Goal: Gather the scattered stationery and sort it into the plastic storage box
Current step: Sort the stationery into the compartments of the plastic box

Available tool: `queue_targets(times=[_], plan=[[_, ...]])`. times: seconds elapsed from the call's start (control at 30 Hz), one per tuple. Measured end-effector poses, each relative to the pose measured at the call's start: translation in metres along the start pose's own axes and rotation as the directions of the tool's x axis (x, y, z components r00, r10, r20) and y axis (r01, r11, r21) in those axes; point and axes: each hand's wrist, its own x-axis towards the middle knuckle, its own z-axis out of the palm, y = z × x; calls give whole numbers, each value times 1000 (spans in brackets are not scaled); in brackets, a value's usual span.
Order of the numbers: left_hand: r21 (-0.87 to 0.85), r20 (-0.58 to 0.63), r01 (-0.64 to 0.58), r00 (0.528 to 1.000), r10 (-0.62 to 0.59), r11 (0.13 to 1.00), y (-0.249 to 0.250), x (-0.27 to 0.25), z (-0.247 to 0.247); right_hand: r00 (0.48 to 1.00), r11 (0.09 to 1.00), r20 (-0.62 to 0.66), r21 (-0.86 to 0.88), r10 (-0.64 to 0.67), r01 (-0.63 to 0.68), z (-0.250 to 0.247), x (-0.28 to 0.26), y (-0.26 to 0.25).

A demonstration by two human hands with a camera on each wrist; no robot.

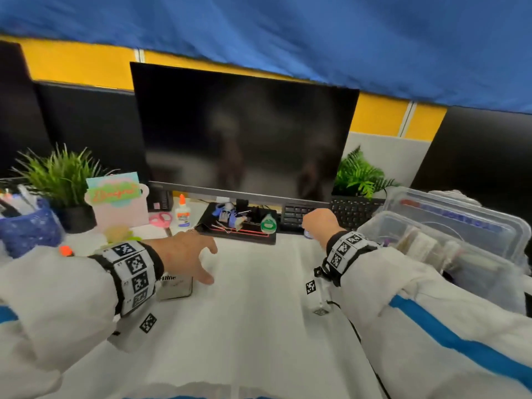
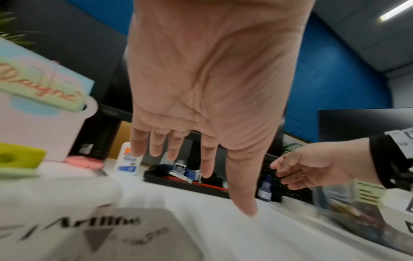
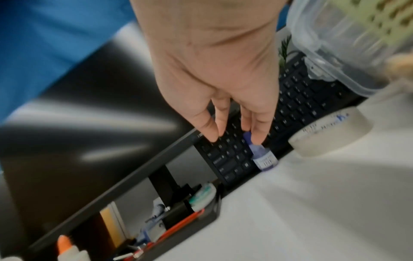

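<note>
Monitor [image 1: 244,133] centre-back on counter [image 1: 253,298], tray [image 1: 239,237] under it. Glue bottle [image 1: 182,211] and scissors [image 1: 161,218] left of tray, keyboard [image 1: 345,210] right. Storage box [image 1: 449,249] far right, tape roll [image 3: 330,136] beside keyboard. Small bottle [image 3: 263,158] touches keyboard's front edge.

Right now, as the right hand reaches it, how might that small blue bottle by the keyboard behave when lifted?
The small blue bottle stands upright and narrow, so a nudge could tip it. It looks round, so it would probably roll afterwards. The right hand meets only its cap, so it is probably light but might swing or slip.

left hand [image 1: 184,254] hovers palm down, fingers spread; right hand [image 1: 319,224] reaches forward, fingers extended downward
</note>
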Motion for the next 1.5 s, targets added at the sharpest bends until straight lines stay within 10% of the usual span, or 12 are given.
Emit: queue_targets(times=[0.1,0.17,0.43,0.8,1.03,1.23,1.5], plan=[[-70,-68,9,998,-14,998,-13,6,5,984,933,-51,330,172,-146,29,24,5],[-96,-63,24,998,-30,995,-15,14,3,973,961,-142,235,182,-145,40,35,8],[129,369,74,922,-117,989,-25,40,-11,938,922,-196,322,287,-214,57,66,16],[-203,143,-1,989,31,979,-34,57,-1,929,742,-216,665,302,-87,68,33,2],[-390,-116,-138,988,100,910,6,59,-15,912,246,360,882,195,-401,34,-33,-39],[-511,-279,-303,944,179,805,40,61,-10,758,842,615,511,-218,-173,13,-92,-38],[-842,-389,-366,921,26,396,103,71,-22,978,791,183,610,-99,-35,-25,-101,-5]])
